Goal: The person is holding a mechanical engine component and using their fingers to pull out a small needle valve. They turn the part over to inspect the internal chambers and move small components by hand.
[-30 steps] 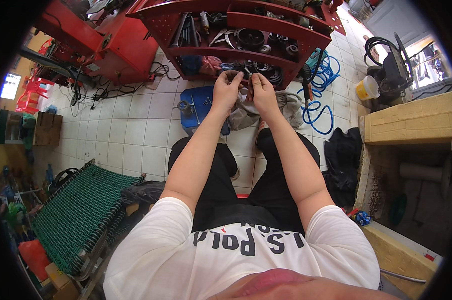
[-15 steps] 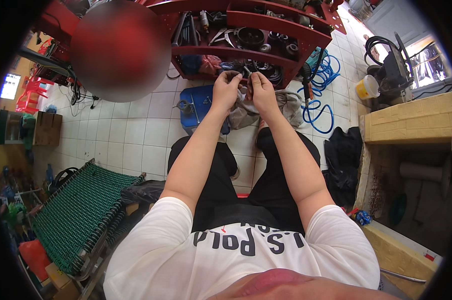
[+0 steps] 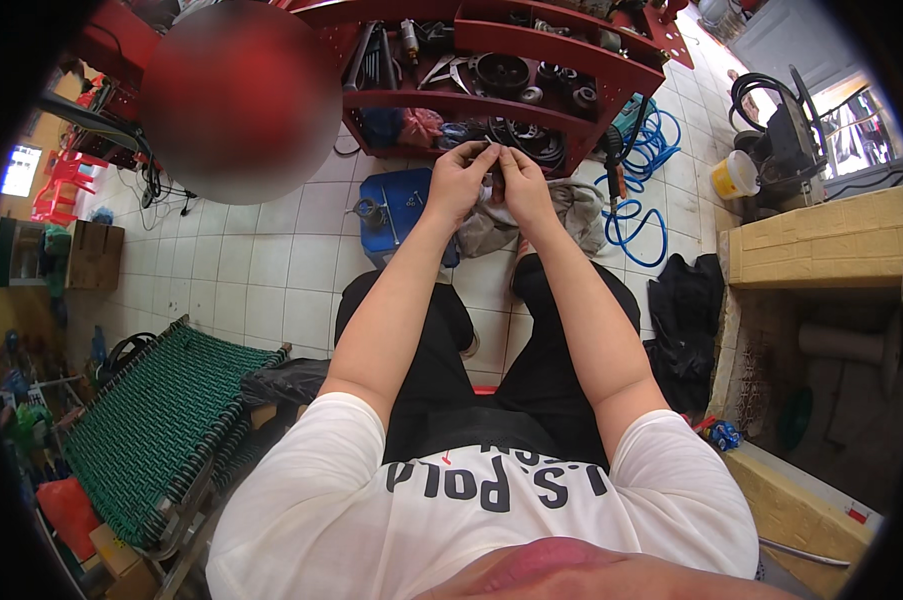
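Your left hand (image 3: 458, 182) and right hand (image 3: 520, 186) meet fingertip to fingertip, pinched shut on a small dark part (image 3: 492, 172), too small to identify. You look mid-fiddle w/ it; next calls for fine fingertip control. Grey rag (image 3: 571, 205) lies just below, red shelf (image 3: 451, 100) edge close ahead; open tile floor (image 3: 271, 260) left.

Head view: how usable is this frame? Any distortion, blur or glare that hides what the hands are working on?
Head view: strong fisheye bending, with a black rim and curved shelf edges on the red rack. A round blurred red patch covers the upper left. Daylight blows out the doorway at the far right. The left hand and right hand are sharp but small, and the small part pinched between them is too tiny to identify.
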Demonstrator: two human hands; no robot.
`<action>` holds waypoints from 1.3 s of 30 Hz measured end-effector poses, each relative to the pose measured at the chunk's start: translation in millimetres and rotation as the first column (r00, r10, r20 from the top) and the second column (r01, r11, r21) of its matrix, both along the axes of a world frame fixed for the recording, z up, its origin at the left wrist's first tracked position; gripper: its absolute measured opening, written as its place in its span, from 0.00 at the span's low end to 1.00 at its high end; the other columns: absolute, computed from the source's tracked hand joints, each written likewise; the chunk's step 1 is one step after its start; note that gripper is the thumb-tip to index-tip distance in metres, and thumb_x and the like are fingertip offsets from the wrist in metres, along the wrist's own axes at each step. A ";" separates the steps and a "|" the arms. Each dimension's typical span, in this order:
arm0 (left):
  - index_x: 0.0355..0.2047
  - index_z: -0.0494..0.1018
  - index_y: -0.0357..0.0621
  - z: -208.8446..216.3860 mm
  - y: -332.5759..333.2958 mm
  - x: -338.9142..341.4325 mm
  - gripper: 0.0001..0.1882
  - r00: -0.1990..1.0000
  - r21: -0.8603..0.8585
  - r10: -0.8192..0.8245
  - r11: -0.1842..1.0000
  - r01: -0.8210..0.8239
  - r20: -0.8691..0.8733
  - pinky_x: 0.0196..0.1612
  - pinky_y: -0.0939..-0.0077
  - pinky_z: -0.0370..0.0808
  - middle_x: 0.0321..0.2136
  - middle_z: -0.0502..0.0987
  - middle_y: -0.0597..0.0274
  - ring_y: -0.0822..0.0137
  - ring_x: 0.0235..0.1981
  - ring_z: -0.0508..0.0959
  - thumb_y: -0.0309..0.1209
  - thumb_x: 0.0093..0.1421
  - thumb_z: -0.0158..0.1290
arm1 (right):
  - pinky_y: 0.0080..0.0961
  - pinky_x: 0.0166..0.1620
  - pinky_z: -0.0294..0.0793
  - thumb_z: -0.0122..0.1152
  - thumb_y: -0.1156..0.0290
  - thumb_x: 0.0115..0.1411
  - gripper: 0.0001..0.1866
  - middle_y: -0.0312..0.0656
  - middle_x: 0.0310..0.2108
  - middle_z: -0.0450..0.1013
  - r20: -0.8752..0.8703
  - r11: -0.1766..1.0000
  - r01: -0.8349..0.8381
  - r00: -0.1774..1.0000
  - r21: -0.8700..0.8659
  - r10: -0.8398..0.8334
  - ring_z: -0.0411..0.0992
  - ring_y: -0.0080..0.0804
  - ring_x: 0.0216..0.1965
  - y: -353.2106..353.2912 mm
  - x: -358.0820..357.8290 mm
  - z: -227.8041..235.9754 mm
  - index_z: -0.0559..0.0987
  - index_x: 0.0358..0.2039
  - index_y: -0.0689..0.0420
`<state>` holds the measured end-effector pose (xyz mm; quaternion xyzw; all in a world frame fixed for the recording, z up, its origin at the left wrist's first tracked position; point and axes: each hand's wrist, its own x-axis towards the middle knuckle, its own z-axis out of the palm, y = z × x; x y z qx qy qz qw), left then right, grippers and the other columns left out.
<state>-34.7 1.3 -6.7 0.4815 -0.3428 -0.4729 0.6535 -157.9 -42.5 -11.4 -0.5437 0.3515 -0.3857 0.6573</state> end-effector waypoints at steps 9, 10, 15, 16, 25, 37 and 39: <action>0.36 0.81 0.44 -5.4 -7.4 12.6 0.07 0.975 0.135 0.138 0.984 -0.115 -0.176 0.32 0.81 0.71 0.32 0.82 0.70 0.79 0.30 0.77 0.34 0.66 0.60 | 0.23 0.30 0.69 0.47 0.51 0.75 0.25 0.35 0.27 0.76 -0.064 0.999 0.037 0.997 -0.009 -0.037 0.71 0.23 0.26 -3.9 4.9 -19.2 0.80 0.45 0.62; 0.34 0.79 0.46 -3.1 -11.0 14.5 0.06 0.950 0.140 0.218 0.972 -0.190 -0.222 0.31 0.80 0.71 0.28 0.80 0.70 0.77 0.29 0.78 0.33 0.66 0.58 | 0.26 0.33 0.70 0.47 0.50 0.75 0.26 0.38 0.28 0.76 -0.173 0.999 -0.002 0.985 -0.043 -0.006 0.72 0.26 0.28 -9.4 0.1 -22.0 0.80 0.44 0.63; 0.39 0.77 0.52 -6.3 -4.4 81.0 0.08 0.842 0.155 0.314 0.949 -0.273 -0.440 0.40 0.71 0.74 0.35 0.81 0.71 0.72 0.38 0.78 0.39 0.68 0.53 | 0.34 0.42 0.74 0.50 0.49 0.72 0.26 0.51 0.33 0.79 -0.408 0.978 -0.111 0.912 -0.175 0.031 0.78 0.39 0.36 -2.9 -0.1 -16.1 0.80 0.44 0.64; 0.39 0.77 0.53 -5.8 -1.9 90.3 0.07 0.820 0.152 0.369 0.929 -0.337 -0.438 0.42 0.68 0.74 0.35 0.81 0.71 0.71 0.38 0.78 0.37 0.67 0.51 | 0.34 0.42 0.74 0.50 0.49 0.72 0.26 0.51 0.33 0.79 -0.402 0.982 -0.106 0.915 -0.158 0.034 0.78 0.39 0.36 -1.1 -0.1 -11.7 0.80 0.44 0.64; 0.38 0.74 0.48 -19.9 5.8 119.4 0.07 0.759 0.226 0.282 0.957 -0.180 -0.588 0.42 0.63 0.73 0.26 0.74 0.68 0.65 0.32 0.76 0.34 0.64 0.49 | 0.37 0.52 0.75 0.54 0.48 0.69 0.29 0.55 0.42 0.81 -0.446 0.980 -0.131 0.893 -0.149 0.052 0.79 0.48 0.47 -10.3 -10.1 -4.3 0.80 0.50 0.66; 0.37 0.81 0.33 -138.4 -66.3 131.3 0.23 0.387 0.596 -0.461 0.697 -0.399 0.799 0.44 0.62 0.78 0.37 0.82 0.45 0.52 0.40 0.83 0.44 0.53 0.62 | 0.28 0.30 0.72 0.59 0.54 0.68 0.22 0.39 0.24 0.76 -0.352 0.954 -0.044 0.934 -0.298 -0.067 0.73 0.25 0.23 -25.9 -14.3 -3.6 0.81 0.46 0.63; 0.41 0.83 0.33 -165.4 -76.1 90.1 0.23 0.169 0.668 -0.658 0.652 -0.360 0.733 0.54 0.61 0.78 0.45 0.83 0.42 0.47 0.50 0.83 0.40 0.51 0.61 | 0.30 0.34 0.75 0.60 0.55 0.67 0.22 0.44 0.27 0.79 -0.416 0.949 -0.050 0.905 -0.311 -0.089 0.77 0.31 0.26 -36.1 -36.2 -18.6 0.81 0.45 0.64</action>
